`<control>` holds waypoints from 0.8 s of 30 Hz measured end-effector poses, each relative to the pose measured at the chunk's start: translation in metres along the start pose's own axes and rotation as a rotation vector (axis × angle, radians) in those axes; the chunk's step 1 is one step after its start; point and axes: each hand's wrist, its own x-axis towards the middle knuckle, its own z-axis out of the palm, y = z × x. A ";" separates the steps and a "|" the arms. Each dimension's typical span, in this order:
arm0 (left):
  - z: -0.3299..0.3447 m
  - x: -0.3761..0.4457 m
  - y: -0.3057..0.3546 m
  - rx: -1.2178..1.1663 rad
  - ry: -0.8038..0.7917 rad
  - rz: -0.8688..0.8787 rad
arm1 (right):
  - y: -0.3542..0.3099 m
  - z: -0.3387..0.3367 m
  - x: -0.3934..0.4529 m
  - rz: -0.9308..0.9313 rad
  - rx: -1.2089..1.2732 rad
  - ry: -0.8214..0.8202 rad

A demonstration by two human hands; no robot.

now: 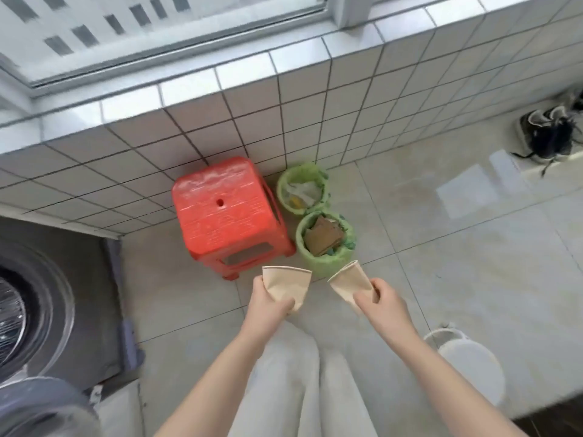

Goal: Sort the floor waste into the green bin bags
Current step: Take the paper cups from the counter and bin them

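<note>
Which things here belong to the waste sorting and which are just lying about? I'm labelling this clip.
Part of the job:
- left hand gripping a flattened paper cup
- right hand gripping a second paper cup
- near green bin bag, holding cardboard
- far green bin bag, holding pale scraps

Just lying about:
- red stool
- black shoes
- white bucket
- washing machine

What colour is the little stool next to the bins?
The plastic stool is bright red-orange, seen clearly in the head view.
</note>
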 end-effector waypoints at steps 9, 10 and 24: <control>0.078 0.170 -0.010 0.223 -0.072 -0.125 | 0.061 0.024 0.150 0.231 0.057 0.016; 0.086 0.191 -0.013 0.264 -0.085 -0.140 | 0.068 0.031 0.169 0.250 0.049 0.013; 0.151 0.431 -0.053 0.592 -0.105 -0.100 | 0.133 0.130 0.380 0.240 -0.153 -0.096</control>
